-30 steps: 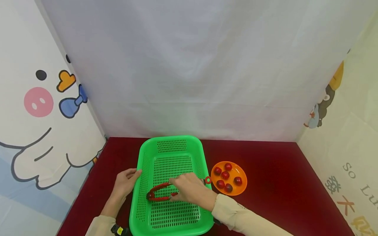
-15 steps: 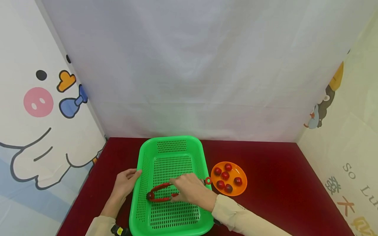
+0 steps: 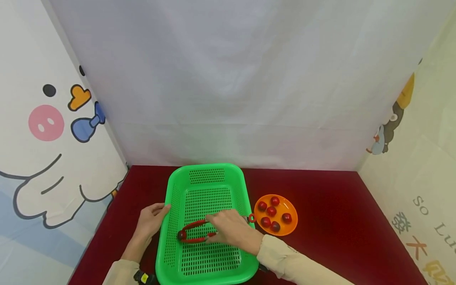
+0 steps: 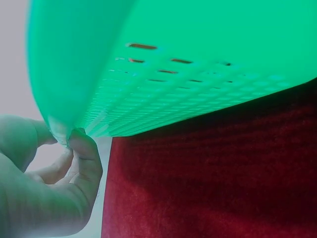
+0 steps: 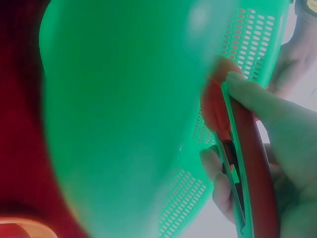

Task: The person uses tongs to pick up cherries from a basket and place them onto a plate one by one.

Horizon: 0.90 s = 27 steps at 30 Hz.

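Observation:
A green perforated plastic basket (image 3: 210, 168) stands on the dark red cloth. My left hand (image 3: 151, 220) pinches its left rim between thumb and fingers, as the left wrist view shows. Over the inside of the basket, my right hand (image 3: 233, 230) grips red-handled tongs (image 3: 194, 225) from above. Their tips point left and close on one small, round, dark red fruit (image 3: 180, 235) near the left wall. In the right wrist view the thumb lies along one arm of the tongs (image 5: 255, 173), and the near basket wall hides the tips.
An orange plate (image 3: 285, 206) with several similar dark red fruits sits just right of the basket. The tongs' red end ring (image 3: 252, 218) overlaps the right rim in the head view. Cloth-covered walls (image 3: 228, 99) enclose the table (image 3: 327, 221).

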Each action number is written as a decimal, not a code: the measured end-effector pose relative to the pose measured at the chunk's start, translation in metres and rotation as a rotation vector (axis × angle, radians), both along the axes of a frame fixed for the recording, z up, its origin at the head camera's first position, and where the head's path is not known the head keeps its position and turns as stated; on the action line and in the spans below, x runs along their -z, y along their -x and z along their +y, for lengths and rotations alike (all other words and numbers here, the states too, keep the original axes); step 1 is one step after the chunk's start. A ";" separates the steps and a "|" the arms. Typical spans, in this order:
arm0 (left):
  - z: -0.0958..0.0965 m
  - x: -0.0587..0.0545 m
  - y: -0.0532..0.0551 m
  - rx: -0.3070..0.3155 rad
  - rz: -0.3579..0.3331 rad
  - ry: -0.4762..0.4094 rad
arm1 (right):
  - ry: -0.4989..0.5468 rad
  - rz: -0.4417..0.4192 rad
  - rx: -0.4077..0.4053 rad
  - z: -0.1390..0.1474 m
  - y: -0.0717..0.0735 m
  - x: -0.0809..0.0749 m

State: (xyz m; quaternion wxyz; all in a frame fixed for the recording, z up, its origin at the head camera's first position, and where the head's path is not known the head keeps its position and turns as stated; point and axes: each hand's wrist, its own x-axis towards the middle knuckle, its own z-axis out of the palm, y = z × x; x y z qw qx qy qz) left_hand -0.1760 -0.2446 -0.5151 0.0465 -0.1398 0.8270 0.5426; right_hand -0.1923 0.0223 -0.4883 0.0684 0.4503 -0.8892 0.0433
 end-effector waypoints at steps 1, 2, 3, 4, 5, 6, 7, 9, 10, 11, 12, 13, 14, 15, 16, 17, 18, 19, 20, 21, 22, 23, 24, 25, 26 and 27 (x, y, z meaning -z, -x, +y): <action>0.000 0.000 0.000 0.000 -0.001 0.002 | 0.002 -0.007 0.001 0.001 0.000 -0.001; 0.000 0.000 0.000 0.001 -0.002 0.002 | 0.007 -0.011 0.003 0.002 0.001 -0.001; 0.000 0.000 0.000 0.001 -0.003 0.000 | 0.004 -0.007 0.009 0.003 0.001 -0.002; 0.000 0.000 0.000 0.002 -0.003 -0.002 | 0.002 -0.011 0.016 0.004 0.002 -0.003; 0.000 -0.001 0.000 0.003 -0.002 -0.002 | 0.004 -0.016 0.020 0.005 0.002 -0.004; 0.000 -0.001 0.000 0.002 -0.002 -0.003 | 0.009 -0.017 0.022 0.006 0.002 -0.006; 0.000 -0.002 0.001 0.003 -0.002 -0.004 | 0.020 -0.020 0.023 0.007 0.003 -0.007; 0.000 -0.002 0.000 0.004 -0.002 -0.002 | 0.042 -0.024 0.023 0.010 0.003 -0.008; 0.000 -0.002 0.000 0.005 -0.003 -0.001 | 0.057 -0.024 0.019 0.011 0.004 -0.008; 0.000 -0.003 0.000 0.005 -0.003 -0.002 | 0.073 -0.027 0.016 0.013 0.004 -0.009; 0.000 -0.003 0.000 0.005 -0.003 -0.003 | 0.085 -0.029 0.018 0.014 0.004 -0.009; 0.000 -0.003 0.000 0.006 -0.002 -0.004 | 0.096 -0.035 0.018 0.016 0.004 -0.009; 0.000 -0.003 0.000 0.006 -0.001 -0.004 | 0.103 -0.039 0.021 0.017 0.004 -0.009; 0.000 -0.003 0.000 0.007 -0.002 -0.006 | 0.111 -0.045 0.022 0.019 0.004 -0.010; 0.000 -0.002 0.000 0.006 -0.001 -0.007 | 0.117 -0.049 0.024 0.020 0.005 -0.010; 0.000 -0.002 0.000 0.006 0.000 -0.007 | 0.127 -0.057 0.026 0.022 0.005 -0.010; 0.000 -0.002 0.000 0.007 0.000 -0.006 | 0.135 -0.063 0.029 0.023 0.005 -0.010; -0.001 -0.002 -0.001 0.008 0.000 -0.005 | 0.142 -0.066 0.029 0.025 0.005 -0.011; -0.001 -0.002 -0.001 0.009 0.001 -0.005 | 0.151 -0.065 0.033 0.027 0.004 -0.011; -0.001 -0.003 -0.001 0.010 0.002 -0.004 | 0.161 -0.063 0.034 0.029 0.004 -0.011; -0.001 -0.003 -0.001 0.012 0.003 -0.003 | 0.167 -0.054 0.037 0.031 0.004 -0.010; 0.000 -0.003 -0.001 0.013 0.004 -0.003 | 0.175 -0.050 0.040 0.034 0.004 -0.010; 0.000 -0.003 -0.001 0.015 0.005 -0.001 | 0.179 -0.044 0.042 0.036 0.004 -0.010; 0.000 -0.003 -0.001 0.016 0.006 -0.001 | 0.184 -0.035 0.043 0.039 0.004 -0.009; 0.000 -0.003 -0.001 0.016 0.006 -0.001 | 0.188 -0.023 0.045 0.041 0.004 -0.008; 0.000 -0.003 -0.001 0.016 0.005 -0.001 | 0.194 -0.016 0.045 0.044 0.004 -0.008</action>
